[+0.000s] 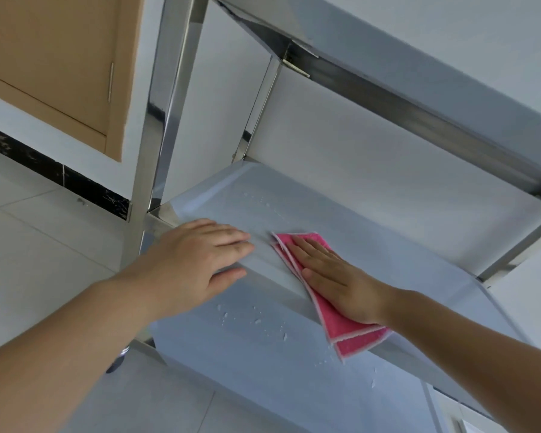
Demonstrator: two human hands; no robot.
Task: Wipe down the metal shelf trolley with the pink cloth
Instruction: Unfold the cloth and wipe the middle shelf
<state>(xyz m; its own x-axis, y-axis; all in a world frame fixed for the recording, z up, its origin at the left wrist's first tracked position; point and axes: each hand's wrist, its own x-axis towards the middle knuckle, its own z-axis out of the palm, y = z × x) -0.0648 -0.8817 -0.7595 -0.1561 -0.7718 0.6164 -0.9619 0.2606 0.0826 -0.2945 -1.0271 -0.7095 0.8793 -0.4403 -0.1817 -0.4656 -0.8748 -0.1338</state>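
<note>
The shiny stainless-steel shelf trolley [372, 195] fills most of the view, and everything here is placed against its middle shelf [263, 214]. The folded pink cloth with pale edging [331, 326] lies flat near the front edge of that shelf, one end hanging a little past the edge. The right hand [334, 276] rests on top of the cloth, palm down, fingers straight and together, pressing it against the metal rather than gripping it. The left hand [194, 260] lies just beside the cloth, towards the shelf's left corner; its fingers are stretched flat on the surface while the thumb hooks under the front edge, and it holds nothing. Water droplets [263, 201] dot the shelf behind the hands, and more droplets speckle the lower shelf [247, 354] beneath. Left of the shelf stand a mirror-bright upright post [169, 120], a tan wooden cabinet door [53, 67] and pale floor tiles [44, 245].
</note>
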